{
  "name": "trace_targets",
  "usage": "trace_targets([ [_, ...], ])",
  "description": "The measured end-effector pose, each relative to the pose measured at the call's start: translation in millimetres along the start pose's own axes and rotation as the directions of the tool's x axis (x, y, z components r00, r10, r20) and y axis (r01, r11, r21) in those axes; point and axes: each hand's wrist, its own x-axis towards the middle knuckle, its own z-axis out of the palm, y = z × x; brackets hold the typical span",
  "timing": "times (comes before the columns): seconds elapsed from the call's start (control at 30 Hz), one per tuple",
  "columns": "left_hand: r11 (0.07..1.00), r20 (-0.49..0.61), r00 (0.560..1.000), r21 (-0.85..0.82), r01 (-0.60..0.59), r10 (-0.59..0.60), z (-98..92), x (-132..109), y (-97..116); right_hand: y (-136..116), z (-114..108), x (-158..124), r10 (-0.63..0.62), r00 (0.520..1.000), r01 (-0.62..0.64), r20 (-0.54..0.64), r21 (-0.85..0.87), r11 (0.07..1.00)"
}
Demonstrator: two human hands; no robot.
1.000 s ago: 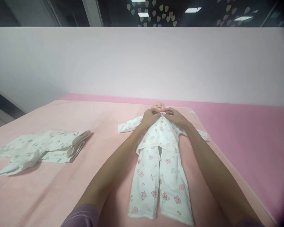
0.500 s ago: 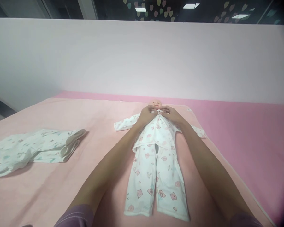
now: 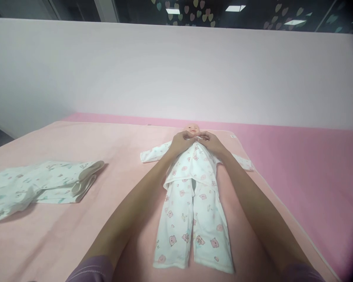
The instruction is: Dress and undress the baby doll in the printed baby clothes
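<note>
A baby doll (image 3: 193,127) lies on its back, head at the far end, dressed in a white pajama top (image 3: 191,168) and matching pajama pants (image 3: 181,223) printed with pink animal faces. At the top's neckline, just under the doll's chin, my left hand (image 3: 182,141) pinches the fabric from the left. My right hand (image 3: 211,141) grips the collar from the right, its fingertips close against those of the left. Both sleeves of the top stretch out to the sides. Any fastener between the fingertips is hidden.
A folded white printed cloth (image 3: 55,180) lies to the left on the peach mat (image 3: 120,156). Pink surface (image 3: 306,168) extends along the right and back. Behind it rises a white wall panel (image 3: 176,74), with dark glass and heart decorations above.
The fingers of both hands have shifted slightly at the collar, the right ones curling closer in. The doll and clothes stay put; the whole view has moved a little.
</note>
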Motion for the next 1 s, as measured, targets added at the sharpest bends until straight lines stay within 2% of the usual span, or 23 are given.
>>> trace_targets([
  [0.23, 0.998, -0.003, 0.998, -0.002, -0.056, 0.056, 0.2, 7.8, -13.2, 6.9, -1.5, 1.5, -0.027, 1.000, 0.027, -0.003, 0.007, 1.000],
  [0.53, 0.995, -0.018, 1.000, 0.100, -0.021, 0.023, 3.1, 1.4, 1.4, 19.1, -4.8, 3.4, -0.035, 0.999, 0.034, 0.032, 0.039, 0.999],
  [0.77, 0.992, -0.057, 0.998, 0.123, 0.003, 0.004, 7.9, 2.2, -1.6, 19.8, -2.8, 3.7, -0.047, 0.998, 0.046, 0.031, 0.049, 0.998],
  [1.0, 0.990, -0.066, 0.995, 0.125, -0.065, 0.073, 8.6, 4.8, -10.4, 13.4, 8.3, 3.5, -0.025, 0.996, 0.028, -0.088, 0.029, 0.999],
])
